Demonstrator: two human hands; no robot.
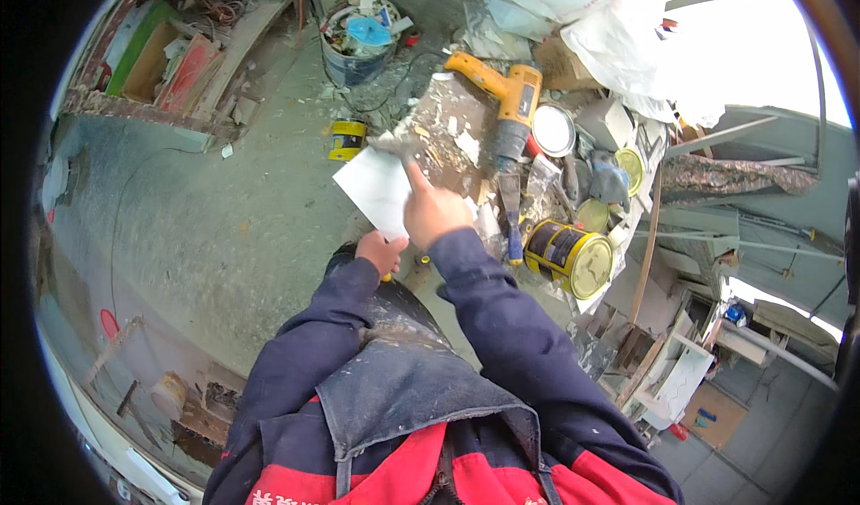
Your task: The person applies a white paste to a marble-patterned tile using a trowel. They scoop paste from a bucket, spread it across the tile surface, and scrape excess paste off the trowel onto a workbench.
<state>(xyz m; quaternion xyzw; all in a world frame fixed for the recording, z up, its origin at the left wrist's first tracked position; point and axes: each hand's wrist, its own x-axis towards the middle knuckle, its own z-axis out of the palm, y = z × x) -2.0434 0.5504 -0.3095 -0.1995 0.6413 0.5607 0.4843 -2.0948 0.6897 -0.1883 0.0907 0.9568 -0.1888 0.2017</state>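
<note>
My left hand (382, 252) is closed at the lower corner of a flat white panel (376, 189). A bit of yellow shows under that hand; what it belongs to is hidden. My right hand (434, 211) lies over the panel's right edge, index finger stretched forward and the other fingers curled under. At its fingertip is a thin greyish blade-like piece (392, 145), along the panel's far edge. Whatever the curled fingers hold is hidden. To the right are a yellow heat gun (518, 93), a scraper with a blue handle (513, 236) and a yellow-and-black can (571, 258).
The cluttered bench (448, 115) carries chips, lids and a white round tin (553, 130). A small yellow-and-black can (348, 139) stands left of it. Behind is a bucket of rubbish (356, 61). Scrap boards (179, 75) lie far left; a wooden stick (647, 245) leans right.
</note>
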